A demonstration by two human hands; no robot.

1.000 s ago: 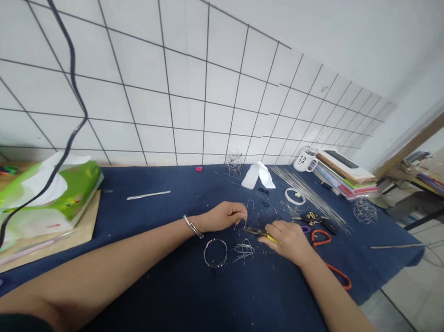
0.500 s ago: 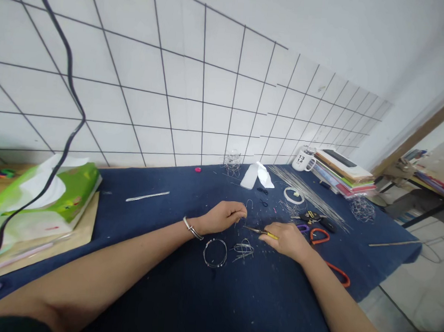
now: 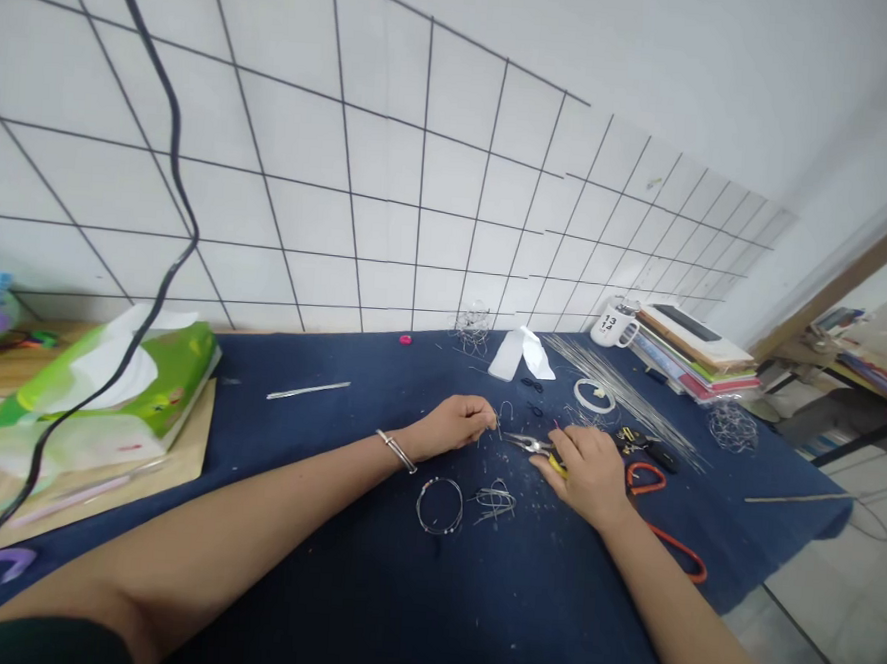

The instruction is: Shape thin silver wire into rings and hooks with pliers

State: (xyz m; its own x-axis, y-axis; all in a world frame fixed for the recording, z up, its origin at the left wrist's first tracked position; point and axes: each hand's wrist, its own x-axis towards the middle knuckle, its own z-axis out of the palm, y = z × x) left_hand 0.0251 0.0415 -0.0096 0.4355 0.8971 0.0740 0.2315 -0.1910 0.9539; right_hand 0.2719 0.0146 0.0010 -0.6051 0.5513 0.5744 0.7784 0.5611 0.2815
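Pinched fingers of my left hand (image 3: 462,423) hold a thin piece of wire (image 3: 499,426); its full shape is too fine to make out. My right hand (image 3: 589,471) is wrapped round yellow-handled pliers (image 3: 531,444), whose jaws point left toward the wire, close to my left fingertips. Whether the jaws touch the wire I cannot tell. Nearer me on the dark blue cloth lie a round wire hoop (image 3: 440,505) with small beads and a small bundle of bent wires (image 3: 494,500). A silver bracelet (image 3: 397,450) circles my left wrist.
Long straight wires (image 3: 620,393), a white coil (image 3: 594,395), black-handled pliers (image 3: 658,452) and orange-handled tools (image 3: 645,478) lie at right. Behind them stand a white mug (image 3: 613,325) and stacked books (image 3: 698,353). A tissue pack (image 3: 147,384) sits left, a black cable (image 3: 175,155) hanging before it.
My right hand has turned and lifted slightly, and the pliers' jaws show wider now. The whole view has shifted a little, so things appear farther right.
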